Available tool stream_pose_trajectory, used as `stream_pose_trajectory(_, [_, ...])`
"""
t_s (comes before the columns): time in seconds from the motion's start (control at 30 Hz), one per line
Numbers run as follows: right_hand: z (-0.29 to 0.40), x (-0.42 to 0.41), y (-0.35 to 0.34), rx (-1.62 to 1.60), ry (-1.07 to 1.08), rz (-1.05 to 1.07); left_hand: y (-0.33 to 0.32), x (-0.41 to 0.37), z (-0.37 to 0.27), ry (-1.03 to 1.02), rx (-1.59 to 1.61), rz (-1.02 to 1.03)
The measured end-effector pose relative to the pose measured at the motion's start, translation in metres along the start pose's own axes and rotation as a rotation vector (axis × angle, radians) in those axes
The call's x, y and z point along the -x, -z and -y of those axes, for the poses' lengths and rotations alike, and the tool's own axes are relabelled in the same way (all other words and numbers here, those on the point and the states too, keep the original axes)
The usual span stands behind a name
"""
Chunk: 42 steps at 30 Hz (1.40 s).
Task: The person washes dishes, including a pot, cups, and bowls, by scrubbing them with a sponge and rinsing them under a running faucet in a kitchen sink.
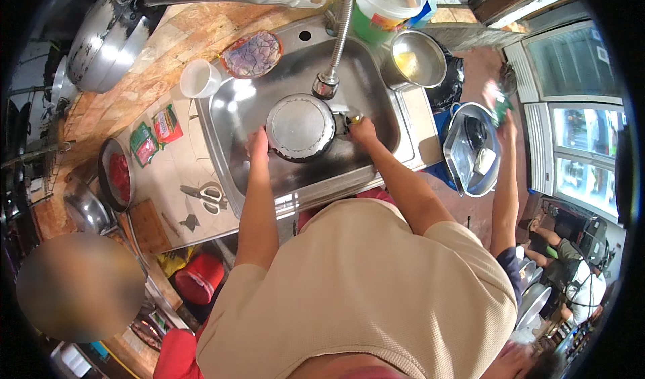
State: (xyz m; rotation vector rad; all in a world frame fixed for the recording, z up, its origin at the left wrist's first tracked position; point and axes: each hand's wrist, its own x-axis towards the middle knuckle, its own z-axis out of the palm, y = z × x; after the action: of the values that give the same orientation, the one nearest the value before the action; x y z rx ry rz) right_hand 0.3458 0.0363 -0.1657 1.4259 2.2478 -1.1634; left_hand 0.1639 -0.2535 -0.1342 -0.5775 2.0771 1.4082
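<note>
A round metal pan (301,127) is bottom up in the stainless steel sink (242,162), its rim chipped and dark. My left hand (258,144) grips the pan's left edge, the fingers partly hidden. At the pan's right side, by its short handle bracket (342,111), my right hand (364,130) is closed around a small yellow item (356,119), probably a sponge; a dark piece beside it is too small to name. Above the pan hangs the flexible metal faucet (326,81). A patterned cloth pad (254,54) lies over the sink's back left rim.
Left counter: white plastic cup (200,79), food packets (145,144), scissors (209,193), pan of red meat (118,177). Right: steel pot (418,59), green bucket (373,21), basin of dishes (471,149). A co-worker's arm (505,187) extends over the basin's right side, holding a blurred green-white item (496,102).
</note>
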Motion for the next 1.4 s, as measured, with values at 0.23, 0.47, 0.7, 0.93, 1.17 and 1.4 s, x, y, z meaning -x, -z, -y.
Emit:
stream_pose_trajectory(0.23, [0.006, 0.024, 0.004, -0.382, 0.059, -0.146, 0.026, 0.001, 0.038, -0.457, -0.772, -0.205])
stream_pose_trajectory(0.47, [0.059, 0.095, 0.046, -0.907, 0.081, 0.151, 0.041, -0.011, 0.042, -0.644, -0.999, -0.045])
stream_pose_trajectory(0.7, [0.157, 0.211, 0.089, -0.315, 0.418, -0.298, 0.058, 0.046, 0.002, -0.08, 0.095, 0.458])
stream_pose_trajectory(0.93, [0.199, 0.251, 0.027, 0.144, 0.892, -0.228, 0.049, 0.141, -0.044, 0.124, 0.664, 0.672])
stream_pose_trajectory(1.17, [0.19, 0.223, 0.01, 0.486, 0.85, -0.159, 0.033, 0.151, -0.041, 0.09, 0.702, 0.718])
stream_pose_trajectory(1.4, [0.201, 0.216, 0.02, 0.619, 1.028, -0.183, 0.019, 0.179, -0.058, 0.102, 0.74, 0.635])
